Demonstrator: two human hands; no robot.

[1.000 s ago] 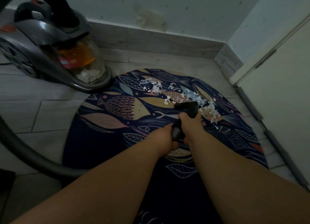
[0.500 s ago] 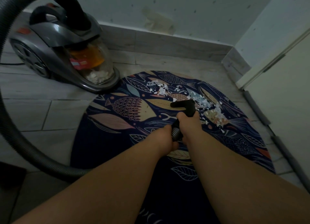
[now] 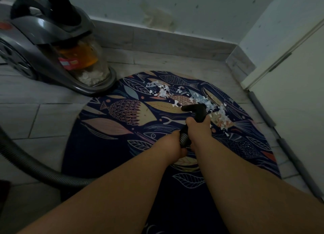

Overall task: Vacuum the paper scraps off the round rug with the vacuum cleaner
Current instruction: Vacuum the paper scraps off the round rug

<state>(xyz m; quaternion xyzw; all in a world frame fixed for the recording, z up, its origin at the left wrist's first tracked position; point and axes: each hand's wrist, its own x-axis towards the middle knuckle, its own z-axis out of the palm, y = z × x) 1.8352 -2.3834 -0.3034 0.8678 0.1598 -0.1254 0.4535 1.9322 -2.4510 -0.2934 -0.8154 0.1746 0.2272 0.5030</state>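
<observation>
Nozzle [image 3: 196,110]: gripped by right hand [image 3: 198,130], hose [image 3: 183,139] behind it by left hand [image 3: 172,143]; paper scraps [image 3: 221,117] strewn just beyond, on far half of rug [image 3: 108,146].

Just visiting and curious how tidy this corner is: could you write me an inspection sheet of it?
Surface: grey floor tiles, with a round rug in a fish pattern.
Job's things: paper scraps on the rug's far part; vacuum cleaner beside its far left edge, white bits in the clear bin; black nozzle among the scraps.
Clutter: nothing seen.
Hands: left hand grips the ribbed hose; right hand grips the nozzle's neck.
Cables: nothing seen; the hose curves over the tiles at left.
Surroundings: wall and baseboard behind; white door at right, grey foam strips at its foot.
</observation>
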